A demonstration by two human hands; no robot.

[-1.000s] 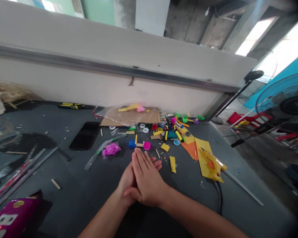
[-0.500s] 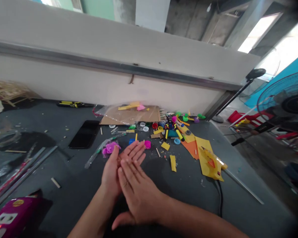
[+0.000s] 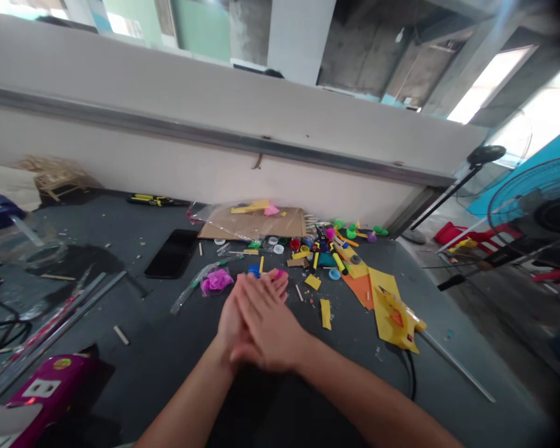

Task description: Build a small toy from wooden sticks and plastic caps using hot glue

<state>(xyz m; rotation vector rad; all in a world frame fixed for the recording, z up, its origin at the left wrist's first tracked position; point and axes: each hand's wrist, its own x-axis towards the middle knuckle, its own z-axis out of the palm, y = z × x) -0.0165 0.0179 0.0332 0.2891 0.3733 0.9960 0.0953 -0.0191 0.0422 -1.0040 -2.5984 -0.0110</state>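
Note:
My left hand (image 3: pixel 230 322) is held palm up over the dark table with its fingers stretched out. Across its palm lies my right hand (image 3: pixel 276 330), palm down and fingers straight, slightly smeared by motion. Whatever may be between the two palms is hidden. Just left of the fingertips, a lump of pink-purple modelling clay (image 3: pixel 217 281) sits in clear plastic. A blue cap (image 3: pixel 254 270) and a yellow stick (image 3: pixel 261 264) are right behind the fingers. Part of a magenta piece (image 3: pixel 281 272) shows beyond the fingertips.
A black phone (image 3: pixel 172 254) lies at left, a purple device (image 3: pixel 49 387) at lower left. Cardboard (image 3: pixel 280 225) lies against the partition. Small pots, yellow-handled pliers (image 3: pixel 338 262) and paper scraps are scattered behind. At right are yellow sheets (image 3: pixel 381 280) and a yellow glue gun (image 3: pixel 404 323).
My right hand has slid forward and up over my left palm, covering more of it. Its thumb has drawn in closer. The camera view has shifted slightly.

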